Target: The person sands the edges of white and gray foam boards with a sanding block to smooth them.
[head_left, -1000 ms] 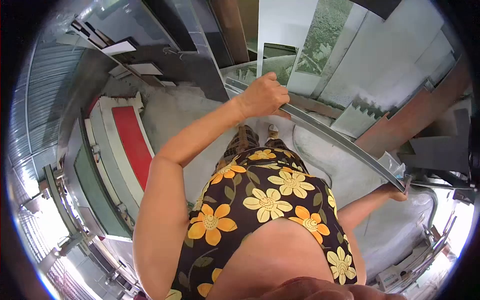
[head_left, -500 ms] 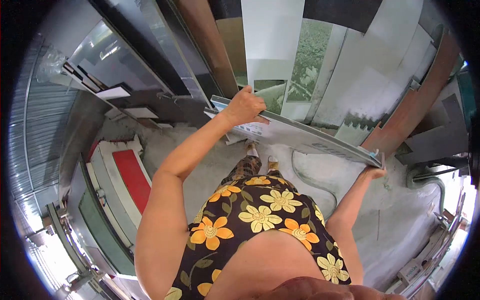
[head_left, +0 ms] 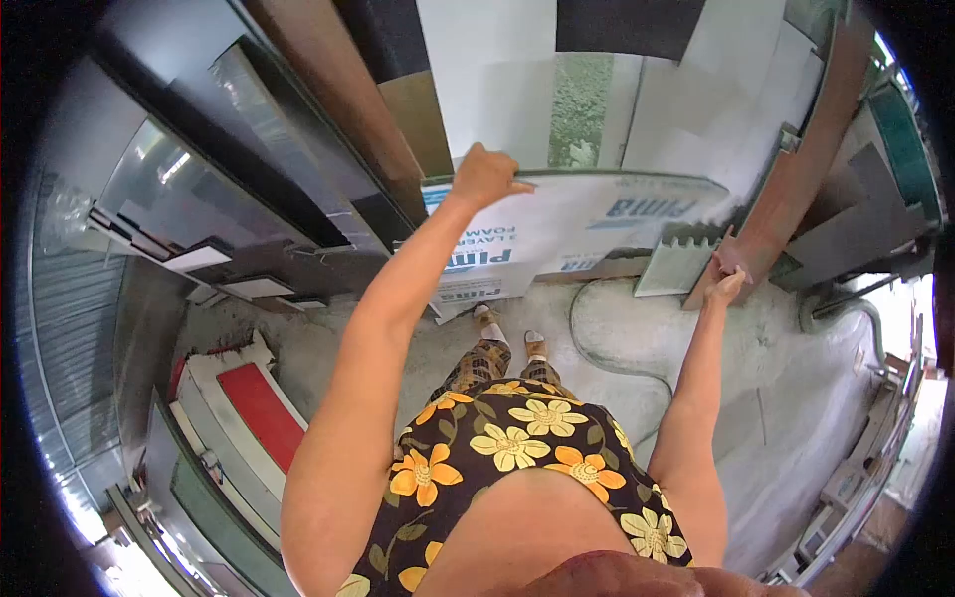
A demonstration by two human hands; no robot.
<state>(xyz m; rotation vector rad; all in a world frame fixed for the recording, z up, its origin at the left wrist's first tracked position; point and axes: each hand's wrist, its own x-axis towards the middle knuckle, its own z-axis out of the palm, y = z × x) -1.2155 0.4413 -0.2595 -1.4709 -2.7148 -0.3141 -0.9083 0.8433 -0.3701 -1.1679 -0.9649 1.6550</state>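
Here, left fingers [head_left: 500, 167] pinching flat, white, blue-lettered foam board [head_left: 562, 221], right fingers [head_left: 735, 279] spread.

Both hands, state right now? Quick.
Left hand: closed on the top edge of the white panel with blue print.
Right hand: open, off the panel, nothing visible in it.

From my feed the Pima-printed foam board [head_left: 572, 214] looks smooth, kinda plasticky. Floral top [head_left: 507, 443] is soft cloth, concrete floor [head_left: 781, 373] is dull matt, corrugated wall [head_left: 70, 368] reads as ribbed metal.
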